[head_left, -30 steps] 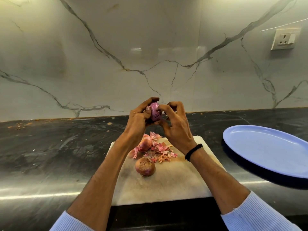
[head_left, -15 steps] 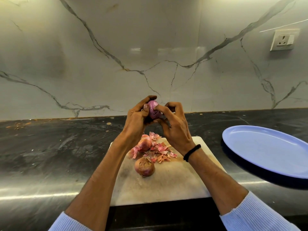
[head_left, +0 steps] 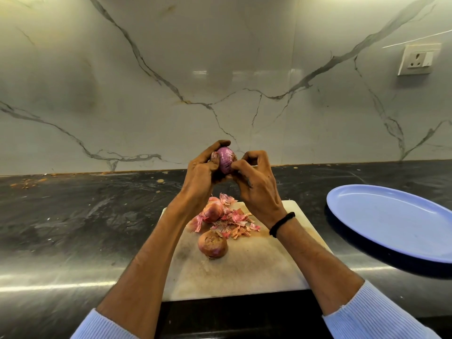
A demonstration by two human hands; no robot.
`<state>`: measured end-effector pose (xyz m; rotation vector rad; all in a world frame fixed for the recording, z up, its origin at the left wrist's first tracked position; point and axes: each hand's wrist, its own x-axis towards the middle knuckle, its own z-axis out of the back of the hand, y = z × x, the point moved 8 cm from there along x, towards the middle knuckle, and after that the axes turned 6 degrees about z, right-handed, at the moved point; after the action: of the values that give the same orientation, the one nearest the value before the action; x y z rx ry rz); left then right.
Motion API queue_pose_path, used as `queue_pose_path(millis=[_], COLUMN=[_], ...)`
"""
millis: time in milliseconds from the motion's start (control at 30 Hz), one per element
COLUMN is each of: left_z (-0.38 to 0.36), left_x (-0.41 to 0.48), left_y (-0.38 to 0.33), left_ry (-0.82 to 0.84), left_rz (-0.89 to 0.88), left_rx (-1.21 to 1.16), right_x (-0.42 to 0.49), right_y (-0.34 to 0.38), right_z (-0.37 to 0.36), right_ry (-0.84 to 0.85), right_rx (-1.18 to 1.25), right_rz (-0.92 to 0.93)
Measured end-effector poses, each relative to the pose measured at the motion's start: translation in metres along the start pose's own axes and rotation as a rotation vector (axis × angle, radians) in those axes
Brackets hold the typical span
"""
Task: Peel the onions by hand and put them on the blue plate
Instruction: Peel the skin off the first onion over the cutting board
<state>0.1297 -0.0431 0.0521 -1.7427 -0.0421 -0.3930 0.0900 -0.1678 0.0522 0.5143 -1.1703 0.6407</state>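
Note:
Both hands hold a purple, mostly peeled onion (head_left: 226, 159) in the air above the far end of the white cutting board (head_left: 244, 272). My left hand (head_left: 203, 172) grips it from the left, thumb over its top. My right hand (head_left: 256, 184) pinches at its right side with thumb and forefinger. On the board lie two unpeeled onions, one brown-skinned (head_left: 212, 245) near the middle and one pinkish (head_left: 213, 211) behind it, beside a heap of pink skins (head_left: 236, 222). The blue plate (head_left: 391, 221) stands to the right with nothing on it.
The board lies on a dark stone counter (head_left: 85, 216) with crumbs along its back edge. A marble wall rises behind, with a socket (head_left: 418, 59) at the upper right. The plate's right part runs out of view.
The onion has been turned in my hands, so more of its purple side faces me. Both hands stay at the same height above the board.

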Motion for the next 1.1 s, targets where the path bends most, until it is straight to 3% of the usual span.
queue_pose_path(millis=[367,533,767,1100], left_z=[0.000,-0.001,-0.004,0.005], left_x=[-0.001,0.000,0.002,-0.003], left_y=[-0.001,0.000,0.005,0.001], left_ry=[-0.010,-0.002,0.003,-0.012], left_rz=[-0.008,-0.012,-0.009,0.069], left_rx=[0.007,0.007,0.066,-0.267], right_x=[-0.001,0.004,0.001,0.002], right_y=[-0.003,-0.005,-0.010,-0.015], right_z=[-0.004,0.003,0.004,0.011], right_ry=[0.014,-0.044,-0.072,-0.158], right_rx=[0.002,0.129,0.091,0.158], right_rz=[0.003,-0.096,-0.118,-0.180])
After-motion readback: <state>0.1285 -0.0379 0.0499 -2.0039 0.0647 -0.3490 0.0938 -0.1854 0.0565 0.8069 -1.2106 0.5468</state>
